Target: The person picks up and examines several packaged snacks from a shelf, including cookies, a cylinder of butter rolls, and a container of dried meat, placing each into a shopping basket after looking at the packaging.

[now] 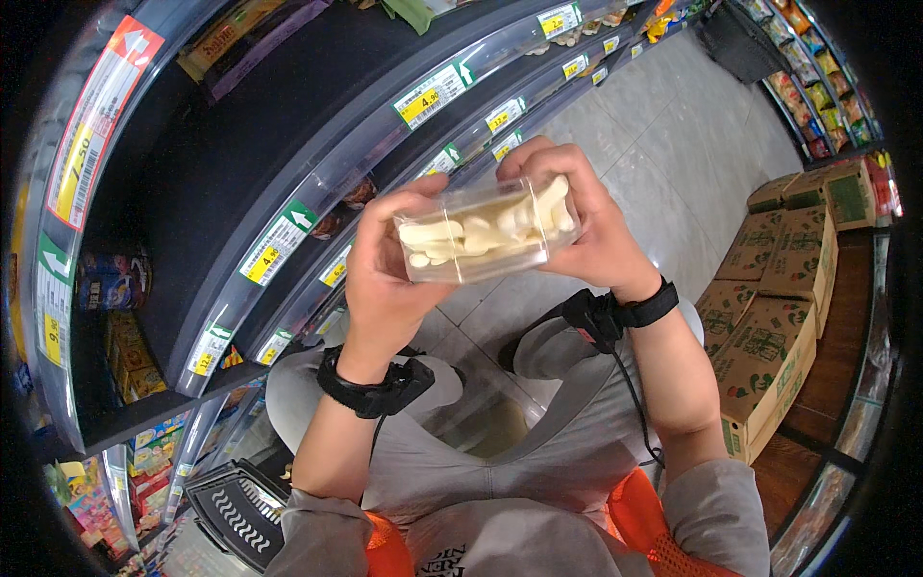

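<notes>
Between my two hands is a clear plastic box [486, 231] holding several pale cream, finger-like pieces, perhaps biscuits or sweets. My left hand [385, 240] is closed around its left end, the thumb at the near side. Its right end is gripped by my right hand [577, 212], with fingers over the far edge. The box is held up in front of me, above my knees and beside the shelf edge. Black straps with small devices are on both my wrists.
Dark store shelves [240, 154] with clear label rails curve along the left and far side. Stacked brown cardboard cartons [769, 317] stand on the right. Grey floor tiles [654, 125] stretch away ahead. A grey crate with a black lid [236, 514] sits at lower left.
</notes>
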Demonstrator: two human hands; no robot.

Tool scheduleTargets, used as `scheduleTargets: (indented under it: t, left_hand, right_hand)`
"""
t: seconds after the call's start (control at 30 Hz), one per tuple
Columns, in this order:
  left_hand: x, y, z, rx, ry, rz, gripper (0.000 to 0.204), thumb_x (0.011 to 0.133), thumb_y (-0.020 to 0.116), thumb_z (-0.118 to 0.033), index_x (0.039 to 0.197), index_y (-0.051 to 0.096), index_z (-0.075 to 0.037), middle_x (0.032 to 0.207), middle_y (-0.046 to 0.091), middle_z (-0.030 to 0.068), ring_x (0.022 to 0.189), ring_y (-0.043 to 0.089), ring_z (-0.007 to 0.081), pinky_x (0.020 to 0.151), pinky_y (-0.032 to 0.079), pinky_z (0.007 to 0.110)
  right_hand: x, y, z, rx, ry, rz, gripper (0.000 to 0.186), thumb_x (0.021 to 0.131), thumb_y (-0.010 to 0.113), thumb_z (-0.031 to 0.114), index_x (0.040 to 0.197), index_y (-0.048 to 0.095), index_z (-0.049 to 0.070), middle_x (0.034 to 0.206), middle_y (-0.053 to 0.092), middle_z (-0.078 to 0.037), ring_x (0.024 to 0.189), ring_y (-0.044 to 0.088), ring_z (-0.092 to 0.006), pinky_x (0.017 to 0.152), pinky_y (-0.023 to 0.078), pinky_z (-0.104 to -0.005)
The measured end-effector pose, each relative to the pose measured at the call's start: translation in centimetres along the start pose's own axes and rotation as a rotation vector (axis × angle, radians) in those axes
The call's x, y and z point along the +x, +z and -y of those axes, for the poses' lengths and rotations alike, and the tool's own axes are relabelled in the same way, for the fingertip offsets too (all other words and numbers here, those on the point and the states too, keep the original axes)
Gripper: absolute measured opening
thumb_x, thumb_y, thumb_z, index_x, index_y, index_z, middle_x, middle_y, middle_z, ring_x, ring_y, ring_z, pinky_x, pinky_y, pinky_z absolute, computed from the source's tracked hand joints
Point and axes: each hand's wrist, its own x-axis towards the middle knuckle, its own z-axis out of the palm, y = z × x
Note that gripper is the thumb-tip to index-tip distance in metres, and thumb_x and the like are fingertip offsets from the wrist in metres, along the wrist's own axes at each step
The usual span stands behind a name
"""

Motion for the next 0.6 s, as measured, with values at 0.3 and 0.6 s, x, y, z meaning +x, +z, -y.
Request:
scheduleTargets:
  t: [0.3,0.6]
  left_hand:
    - [0.2,0.4,1.2,0.113,0.204,-0.04,0.047,0.071,0.072,0.011,0.109,0.051,-0.006,0.132,0.047,0.0164,0.132,0.042,0.0326,0.105,0.039,0.042]
    - [0.0,0.7,-0.7,-0.255,-0.31,-0.201,0.052,0.083,0.072,-0.008,0.128,0.047,0.0,0.125,0.056,0.0136,0.113,0.057,0.0199,0.094,0.048,0.032]
  right_hand:
    - [-0.1,0.3,-0.7,0.039,-0.074,0.008,0.042,0.074,0.076,0.009,0.106,0.049,0.011,0.121,0.047,-0.012,0.122,0.044,-0.0276,0.1,0.039,-0.0396]
    - [-0.5,-0.3,1.5,0.351,0.199,-0.029,0.073,0.077,0.08,0.017,0.136,0.04,0.002,0.128,0.051,-0.006,0.107,0.053,-0.0146,0.092,0.044,-0.0276]
